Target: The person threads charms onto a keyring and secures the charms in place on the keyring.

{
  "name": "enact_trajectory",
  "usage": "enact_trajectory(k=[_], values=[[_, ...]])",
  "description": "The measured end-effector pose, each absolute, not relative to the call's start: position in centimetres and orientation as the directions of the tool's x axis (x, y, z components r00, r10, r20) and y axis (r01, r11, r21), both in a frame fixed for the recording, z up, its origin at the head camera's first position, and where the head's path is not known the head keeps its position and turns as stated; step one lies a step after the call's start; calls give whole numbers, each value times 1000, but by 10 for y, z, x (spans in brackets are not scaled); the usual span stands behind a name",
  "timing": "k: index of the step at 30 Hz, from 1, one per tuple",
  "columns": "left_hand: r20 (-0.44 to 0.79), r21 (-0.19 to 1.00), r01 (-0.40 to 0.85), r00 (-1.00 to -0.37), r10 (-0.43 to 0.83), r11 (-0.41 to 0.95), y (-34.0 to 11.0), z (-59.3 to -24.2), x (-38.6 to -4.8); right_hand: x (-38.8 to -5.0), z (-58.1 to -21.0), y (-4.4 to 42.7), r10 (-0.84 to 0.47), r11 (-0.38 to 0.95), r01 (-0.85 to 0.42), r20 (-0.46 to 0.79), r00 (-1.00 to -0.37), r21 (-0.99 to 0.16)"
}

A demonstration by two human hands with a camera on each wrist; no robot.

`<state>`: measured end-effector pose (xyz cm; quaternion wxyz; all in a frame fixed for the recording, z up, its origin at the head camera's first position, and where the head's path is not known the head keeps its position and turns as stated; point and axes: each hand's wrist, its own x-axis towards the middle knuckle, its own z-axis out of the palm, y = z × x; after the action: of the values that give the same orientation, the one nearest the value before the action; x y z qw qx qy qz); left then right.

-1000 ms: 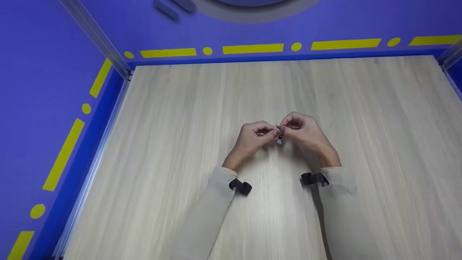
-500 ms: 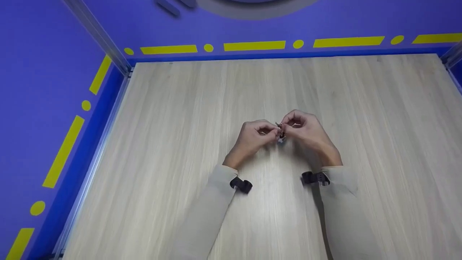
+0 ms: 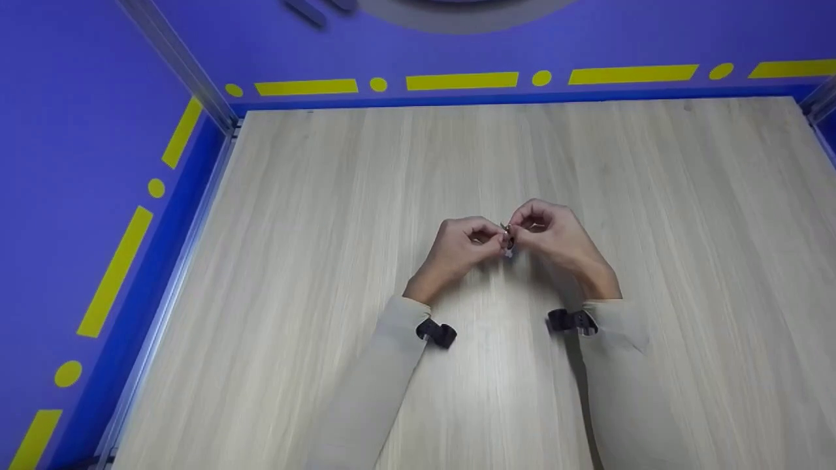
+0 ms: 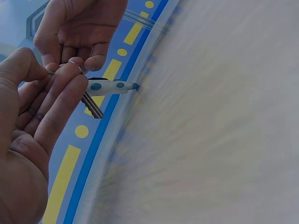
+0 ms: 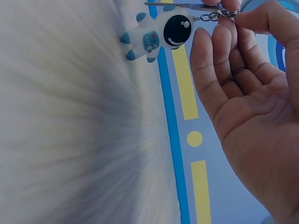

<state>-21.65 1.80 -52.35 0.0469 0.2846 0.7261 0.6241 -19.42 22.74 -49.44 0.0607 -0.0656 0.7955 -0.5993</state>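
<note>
A small white astronaut figure [image 5: 149, 37] with teal feet and a black visor hangs from a short metal chain [image 5: 209, 17] in the right wrist view. My right hand [image 3: 563, 243] pinches the keyring end of the chain between thumb and fingertips. My left hand [image 3: 457, 253] pinches the ring from the other side, its fingertips almost meeting the right ones. A silver key [image 4: 92, 106] points down past the left fingers in the left wrist view, beside the figure [image 4: 110, 87]. Fingers partly hide the ring [image 4: 76, 65].
Both hands are above a pale wood-grain table [image 3: 294, 261]. Blue panels with yellow dashes and dots [image 3: 462, 81] stand along its back and left edges, joined by a metal post [image 3: 186, 65]. Black straps [image 3: 436, 333] circle both wrists.
Both hands keep their pinch at nearly the same spot. The keyring items between them have shifted slightly, and the head view has tilted a little.
</note>
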Motion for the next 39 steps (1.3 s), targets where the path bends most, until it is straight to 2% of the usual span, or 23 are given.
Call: enact_trajectory(k=[10, 20, 39], values=[[334, 915, 399, -830, 447, 58, 20, -522, -215, -194, -495, 224, -156, 260, -29, -13, -988, -965], [431, 866, 498, -794, 429, 52, 22, -522, -214, -195, -496, 225, -157, 236, -37, 0, -988, -971], [432, 847, 520, -794, 427, 110, 21, -524, -216, -196, -496, 227, -112, 218, -41, 17, -994, -975]])
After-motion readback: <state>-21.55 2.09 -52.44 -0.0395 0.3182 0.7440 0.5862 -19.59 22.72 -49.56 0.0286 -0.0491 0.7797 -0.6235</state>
